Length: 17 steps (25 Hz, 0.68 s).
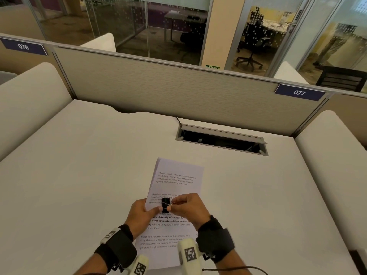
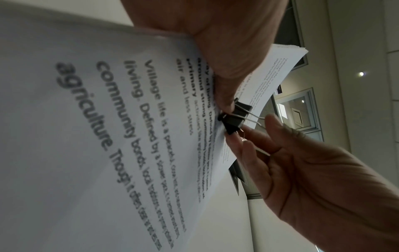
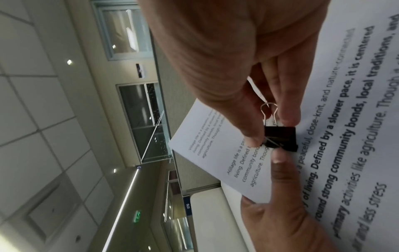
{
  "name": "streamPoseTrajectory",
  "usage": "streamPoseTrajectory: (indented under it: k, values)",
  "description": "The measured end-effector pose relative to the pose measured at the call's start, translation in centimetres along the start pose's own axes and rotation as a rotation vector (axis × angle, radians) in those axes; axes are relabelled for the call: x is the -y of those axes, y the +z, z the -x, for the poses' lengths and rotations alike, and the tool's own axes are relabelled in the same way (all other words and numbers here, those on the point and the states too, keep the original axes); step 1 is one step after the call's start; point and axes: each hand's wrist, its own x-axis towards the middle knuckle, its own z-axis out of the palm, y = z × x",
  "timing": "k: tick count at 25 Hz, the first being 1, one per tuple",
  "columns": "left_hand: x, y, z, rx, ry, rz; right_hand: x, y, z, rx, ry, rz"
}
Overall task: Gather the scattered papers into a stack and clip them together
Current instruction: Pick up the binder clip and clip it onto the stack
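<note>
A stack of printed papers (image 1: 176, 169) lies on the white desk (image 1: 79, 175) straight ahead, its near end raised between my hands. A black binder clip (image 1: 165, 205) sits on the paper edge there. My right hand (image 1: 178, 203) pinches the clip's (image 3: 280, 138) silver wire handles between thumb and fingers. My left hand (image 1: 153, 212) grips the papers (image 2: 86, 153) right beside the clip (image 2: 234, 117), its thumb tip touching the clip's black body. In the left wrist view the far corner of the stack shows several sheets lying even.
An open cable hatch (image 1: 222, 139) with a raised metal flap sits in the desk behind the papers. A grey divider panel (image 1: 168, 90) closes the back, and padded side screens (image 1: 333, 147) stand left and right.
</note>
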Motion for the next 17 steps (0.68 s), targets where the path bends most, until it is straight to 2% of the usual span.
streamPoseTrajectory:
  k: [9, 12, 17]
  values:
    - [0.4, 0.1, -0.6, -0.043, 0.039, -0.055, -1.6, -0.7, -0.5, 0.061, 0.195, -0.484]
    - [0.3, 0.1, -0.8, -0.033, 0.035, -0.059, -1.7, -0.8, -0.1, 0.079, 0.187, -0.468]
    - [0.0, 0.0, -1.0, -0.036, 0.047, -0.073, -1.9, -0.3, 0.2, 0.010, 0.050, -0.258]
